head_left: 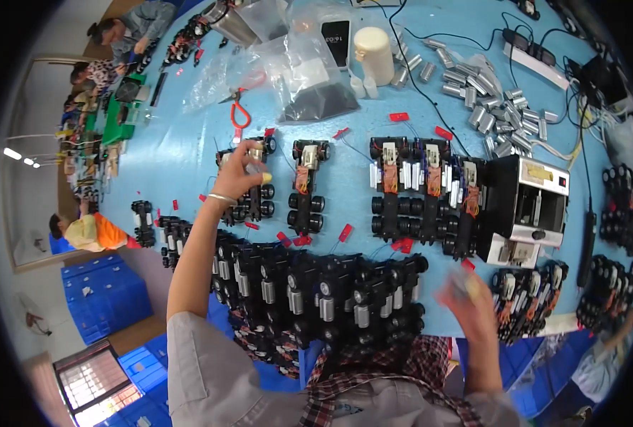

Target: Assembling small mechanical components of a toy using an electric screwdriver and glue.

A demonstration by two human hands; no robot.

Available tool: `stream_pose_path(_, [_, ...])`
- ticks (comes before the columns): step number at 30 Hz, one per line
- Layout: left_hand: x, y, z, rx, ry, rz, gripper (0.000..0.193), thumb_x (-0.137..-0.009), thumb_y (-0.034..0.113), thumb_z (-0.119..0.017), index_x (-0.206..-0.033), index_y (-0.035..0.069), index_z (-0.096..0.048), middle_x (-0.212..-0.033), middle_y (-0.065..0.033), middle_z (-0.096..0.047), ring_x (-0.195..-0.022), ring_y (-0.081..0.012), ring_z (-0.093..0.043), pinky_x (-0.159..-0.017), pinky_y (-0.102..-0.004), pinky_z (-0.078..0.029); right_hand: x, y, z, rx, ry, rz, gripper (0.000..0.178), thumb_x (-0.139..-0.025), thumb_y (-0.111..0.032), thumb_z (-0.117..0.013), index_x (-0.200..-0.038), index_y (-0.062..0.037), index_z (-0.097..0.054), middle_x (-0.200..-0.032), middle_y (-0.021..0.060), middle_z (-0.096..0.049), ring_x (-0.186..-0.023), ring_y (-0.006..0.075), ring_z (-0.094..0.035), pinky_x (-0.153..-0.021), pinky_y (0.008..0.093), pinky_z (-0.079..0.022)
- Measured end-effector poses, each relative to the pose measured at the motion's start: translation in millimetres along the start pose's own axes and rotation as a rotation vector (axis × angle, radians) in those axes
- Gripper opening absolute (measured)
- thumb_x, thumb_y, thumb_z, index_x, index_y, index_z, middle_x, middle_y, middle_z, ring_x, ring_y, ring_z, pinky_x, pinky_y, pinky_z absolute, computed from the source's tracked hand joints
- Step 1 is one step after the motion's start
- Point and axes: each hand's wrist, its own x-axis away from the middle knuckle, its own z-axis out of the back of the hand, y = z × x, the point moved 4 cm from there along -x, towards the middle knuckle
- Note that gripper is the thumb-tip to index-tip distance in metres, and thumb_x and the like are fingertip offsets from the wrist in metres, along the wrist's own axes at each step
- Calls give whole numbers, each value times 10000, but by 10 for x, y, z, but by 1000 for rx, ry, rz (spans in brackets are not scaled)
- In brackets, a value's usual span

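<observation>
Curving left hand [241, 174], black chassis [257, 206] beneath

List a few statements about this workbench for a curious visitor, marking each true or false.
1. The left hand is at a black wheeled chassis. True.
2. The red-handled pliers are in the right hand. False: they lie on the blue table, apart from both hands.
3. Silver cylinders lie in a loose pile on the table. True.
4. The phone lies face down. False: its lit screen faces up.
5. A bracelet circles the left wrist. True.
</observation>
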Motion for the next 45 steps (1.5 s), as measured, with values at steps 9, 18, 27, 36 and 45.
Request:
stream_pose_path(9, [-91,-312,-605,229,-187,42,462,-794,-13,-534,-1211,81,-357,-1011,-92,-557,-901,-155,-547,-744,-266,-465,-2165,904,-1791,273,40,15,259,-852,-165,-515,-1074,-37,-477,-958,56,-571,-835,107,-534,-672,250,-438])
stream_pose_path(18, [-54,-462,-684,995,-133,276,442,-823,33,-500,-1220,55,-306,-1050,-91,-535,-916,-153,-529,-788,-266,-420,-2257,1007,-1855,444,-89,-117,264,-839,-145,-527,-1064,-9,-500,-924,37,-561,-813,111,-548,-678,245,-456])
stream_pose_path(27, [-58,-473,-847,1056,-359,374,322,-856,131,-536,-1144,0,-474,-1050,-64,-576,-962,-138,-561,-853,-275,-443,-2287,974,-1820,548,-255,-147,208,-851,-153,-506,-1009,-31,-564,-914,14,-597,-808,80,-557,-687,230,-449])
stream_pose_path(36, [-134,-338,-1009,1197,-518,400,395,-841,161,-558,-1174,-18,-443,-1083,-71,-545,-999,-160,-530,-915,-298,-398,-2277,852,-1804,519,-238,-100,187,-838,-101,-469,-954,-1,-577,-868,28,-602,-794,103,-566,-685,254,-466])
stream_pose_path(45, [-226,-327,-1161,1250,-372,306,389,-828,160,-562,-1163,-11,-460,-1054,-67,-559,-928,-156,-549,-843,-298,-423,-2219,716,-1826,1013,-23,322,346,-781,-72,-490,-1112,20,-445,-1014,192,-513,-889,347,-524,-786,402,-418])
